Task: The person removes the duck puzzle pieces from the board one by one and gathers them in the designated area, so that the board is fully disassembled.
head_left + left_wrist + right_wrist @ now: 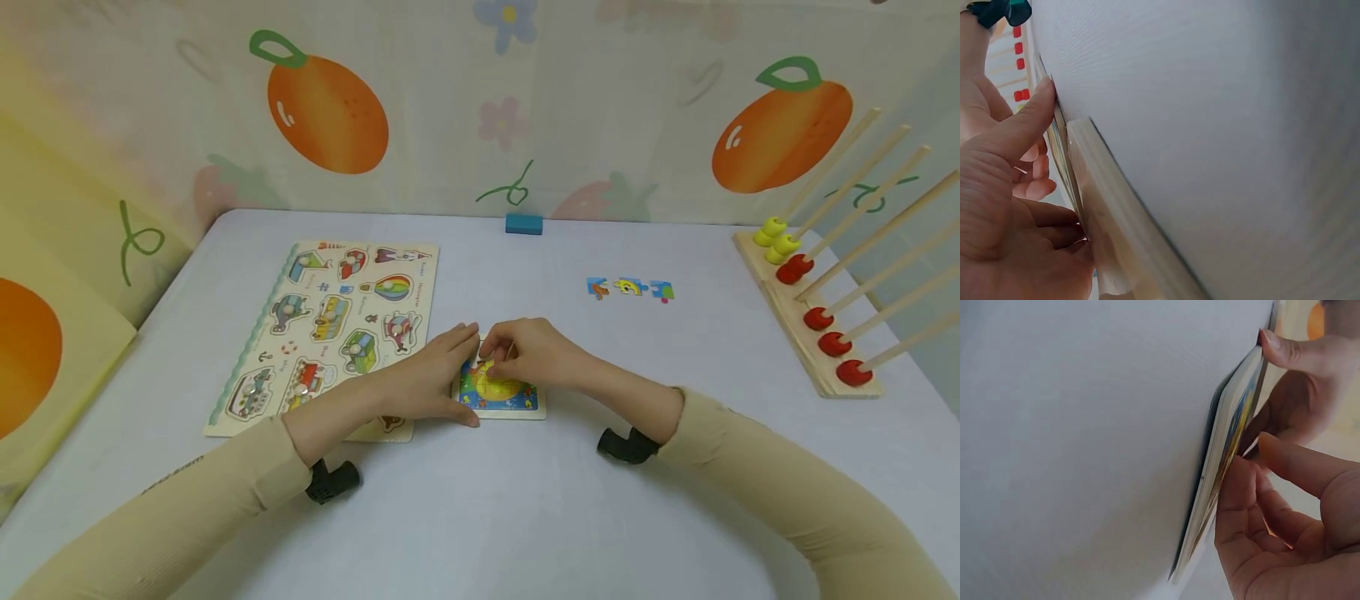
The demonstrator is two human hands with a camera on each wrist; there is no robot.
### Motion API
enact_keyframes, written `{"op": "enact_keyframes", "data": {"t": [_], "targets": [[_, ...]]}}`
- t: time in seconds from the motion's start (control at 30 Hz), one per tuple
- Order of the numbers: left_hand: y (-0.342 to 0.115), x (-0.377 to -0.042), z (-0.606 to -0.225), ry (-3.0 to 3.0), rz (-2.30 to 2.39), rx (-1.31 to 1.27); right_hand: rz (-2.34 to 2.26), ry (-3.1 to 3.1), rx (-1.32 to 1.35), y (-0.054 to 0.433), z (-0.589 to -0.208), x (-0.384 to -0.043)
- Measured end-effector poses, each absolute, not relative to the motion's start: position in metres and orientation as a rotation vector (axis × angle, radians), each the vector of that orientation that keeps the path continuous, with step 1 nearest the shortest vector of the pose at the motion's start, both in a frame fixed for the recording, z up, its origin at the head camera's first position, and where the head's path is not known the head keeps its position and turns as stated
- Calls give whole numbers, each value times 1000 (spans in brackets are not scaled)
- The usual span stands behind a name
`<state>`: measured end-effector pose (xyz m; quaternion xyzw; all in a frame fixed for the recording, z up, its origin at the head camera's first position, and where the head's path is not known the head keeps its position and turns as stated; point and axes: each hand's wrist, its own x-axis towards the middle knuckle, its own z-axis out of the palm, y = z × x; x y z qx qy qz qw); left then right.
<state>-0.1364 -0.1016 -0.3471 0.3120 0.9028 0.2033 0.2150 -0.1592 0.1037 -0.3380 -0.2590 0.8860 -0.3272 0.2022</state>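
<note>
A small jigsaw puzzle with a yellow picture on a blue ground lies flat on the table. Along its left side rests my left hand, fingers extended away from me and thumb near the front corner. In the left wrist view this thumb lies by the puzzle's edge. Over the puzzle's upper part is my right hand, its fingers bent and touching the surface. The right wrist view shows a gap between thumb and index finger; whether a piece is under the fingertips is hidden. Several loose jigsaw pieces lie farther right.
A large wooden peg puzzle board with vehicle pictures lies at left, close beside my left hand. A blue block sits at the table's back edge. At right stands a wooden rod counter with red and yellow beads.
</note>
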Motion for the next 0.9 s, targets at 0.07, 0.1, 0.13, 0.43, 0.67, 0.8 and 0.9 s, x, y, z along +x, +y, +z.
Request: {"op": "enact_keyframes", "data": {"t": [0.07,0.1,0.13,0.43,0.67,0.8,0.9], "targets": [[-101,-137,-347,2504,573,866,-899,2478,-732,102,-339,-159],[-101,-137,-348,2504,576,866,-891,2481,-737,101,-340,-158],[-101,-137,-348,2503,579,863,-886,2484,-743,101,-340,-158],[-101,-138,-348,2495,582,850,-834,2502,-785,100,-342,-157],[-101,-138,-348,2497,589,851,-832,2505,-782,98,-343,-156],[-101,-138,-348,2495,588,849,-834,2506,-775,97,-343,-156],[-101,-138,-348,2499,588,848,-828,2511,-781,97,-343,-155]]}}
